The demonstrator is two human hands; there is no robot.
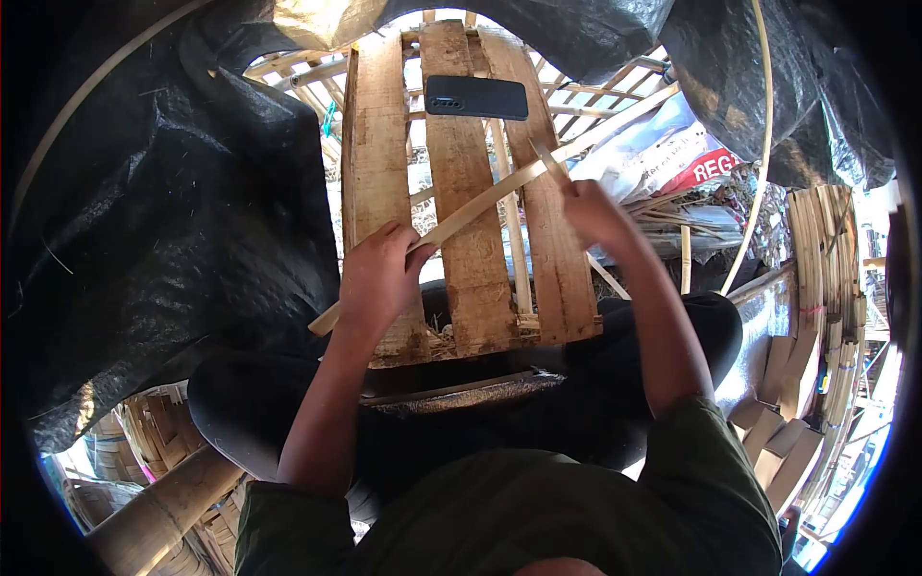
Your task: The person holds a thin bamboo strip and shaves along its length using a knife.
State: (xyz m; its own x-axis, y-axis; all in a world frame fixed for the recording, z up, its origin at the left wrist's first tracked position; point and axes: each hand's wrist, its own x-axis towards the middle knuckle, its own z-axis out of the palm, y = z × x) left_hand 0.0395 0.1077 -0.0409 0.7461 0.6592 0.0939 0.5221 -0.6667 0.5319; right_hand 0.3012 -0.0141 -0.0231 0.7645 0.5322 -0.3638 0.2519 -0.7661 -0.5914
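Note:
A long pale bamboo strip [485,200] runs diagonally over a stand of wooden planks [464,192]. My left hand [377,278] is closed round its lower part, and the strip's near end sticks out below the wrist. My right hand [597,216] is closed on what looks like a narrow, pointed knife [551,163], slightly blurred. Its blade crosses the strip near the right plank and appears to touch it. A dark phone [476,98] lies across the far part of the planks, beyond both hands.
Black plastic sheeting [163,211] hangs on the left and overhead. Beyond the planks is a bamboo lattice [586,96]. A white and red printed sack [672,158] lies at the right. Bundled bamboo slats [821,259] stand far right, and a thick bamboo pole [168,509] lies lower left.

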